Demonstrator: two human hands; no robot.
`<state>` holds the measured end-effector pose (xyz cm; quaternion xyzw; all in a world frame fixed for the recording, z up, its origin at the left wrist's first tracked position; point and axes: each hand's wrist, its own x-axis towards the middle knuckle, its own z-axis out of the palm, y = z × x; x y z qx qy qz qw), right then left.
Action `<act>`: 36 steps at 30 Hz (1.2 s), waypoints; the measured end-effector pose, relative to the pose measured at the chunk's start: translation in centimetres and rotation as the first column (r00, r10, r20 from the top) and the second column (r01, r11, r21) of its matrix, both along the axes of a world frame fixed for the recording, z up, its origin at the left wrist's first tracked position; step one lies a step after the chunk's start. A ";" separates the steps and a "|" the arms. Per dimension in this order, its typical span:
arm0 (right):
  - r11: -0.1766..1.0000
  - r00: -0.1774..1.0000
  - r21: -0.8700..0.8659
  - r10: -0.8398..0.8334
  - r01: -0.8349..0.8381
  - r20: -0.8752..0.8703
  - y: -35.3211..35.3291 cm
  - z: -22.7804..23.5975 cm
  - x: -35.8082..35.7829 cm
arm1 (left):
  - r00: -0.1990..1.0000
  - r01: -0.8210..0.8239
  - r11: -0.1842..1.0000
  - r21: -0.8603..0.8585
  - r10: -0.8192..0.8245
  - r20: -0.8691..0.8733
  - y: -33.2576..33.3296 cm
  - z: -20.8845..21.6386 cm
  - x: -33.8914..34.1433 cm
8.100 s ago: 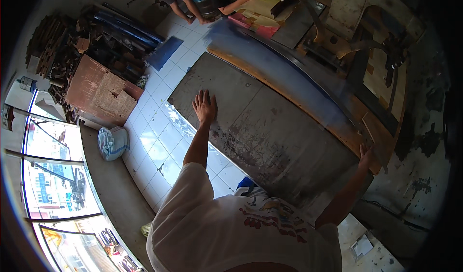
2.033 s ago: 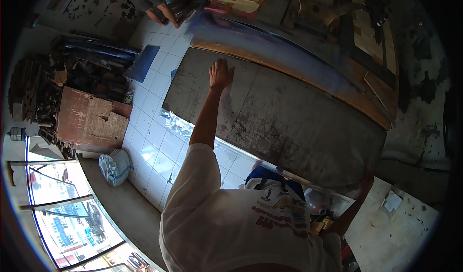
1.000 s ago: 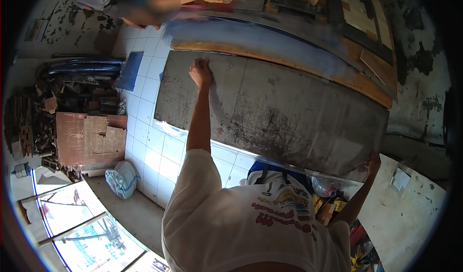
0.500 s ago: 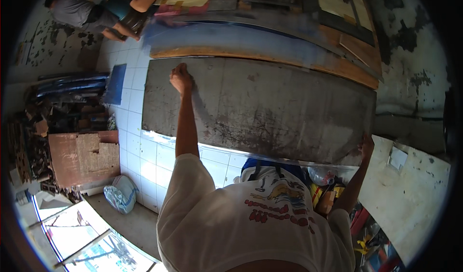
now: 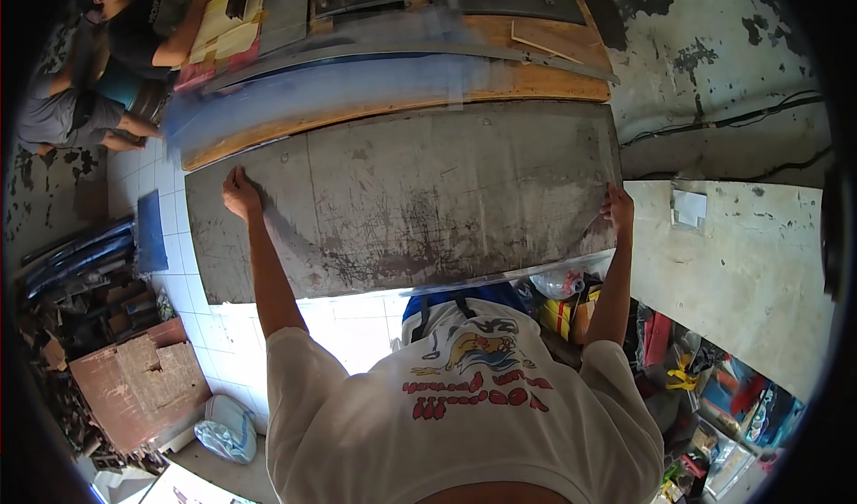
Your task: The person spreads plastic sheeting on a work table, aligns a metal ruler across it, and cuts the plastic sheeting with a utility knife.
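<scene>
My left hand (image 5: 241,193) is closed in a pinch over the left end of a long grey, scratched worktop (image 5: 393,174). What its fingers hold, if anything, is too thin to make out. At the worktop's right edge my right hand (image 5: 618,209) is also closed, fingers pressed together, its grip equally unclear. A shiny strip that looks like clear plastic film (image 5: 571,262) runs along the near edge, below the right hand. Beyond the worktop lies a see-through bluish sheet (image 5: 312,93) with a long metal straightedge (image 5: 384,50) across it.
A wooden board (image 5: 553,80) borders the far side. Two people (image 5: 147,35) are at the far left. A pale panel (image 5: 732,245) stands right. Scrap boards (image 5: 138,383) and a white sack (image 5: 228,428) lie left; a cluttered heap (image 5: 705,397) is at lower right.
My view has swung right, so the worktop appears further left and more level. My left hand has come nearer along the worktop's left end; my right hand stays at the right edge.
</scene>
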<state>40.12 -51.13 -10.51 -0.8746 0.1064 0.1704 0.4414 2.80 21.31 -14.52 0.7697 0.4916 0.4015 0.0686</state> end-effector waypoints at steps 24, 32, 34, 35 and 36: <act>1.000 0.999 -0.004 -0.022 0.023 0.032 -2.8 -4.4 1.9 | 0.998 -0.044 0.997 0.066 0.046 -0.042 -0.4 1.1 -0.5; 1.000 0.998 -0.011 -0.020 0.021 0.064 -3.9 -5.0 2.3 | 1.000 -0.014 0.998 0.061 0.013 0.016 -0.1 1.1 0.2; 1.000 0.999 -0.006 -0.018 0.018 0.048 -3.6 -4.9 2.4 | 1.000 -0.029 1.000 0.006 0.028 0.013 0.0 1.0 0.2; 1.000 0.998 -0.009 -0.028 0.028 0.048 -3.1 -4.6 2.1 | 0.999 -0.029 1.000 0.005 0.029 0.015 -0.7 1.7 0.4; 0.999 0.998 -0.011 -0.038 0.039 0.048 -2.7 -4.2 1.8 | 0.999 -0.022 0.999 -0.037 0.020 -0.051 -1.4 2.3 0.5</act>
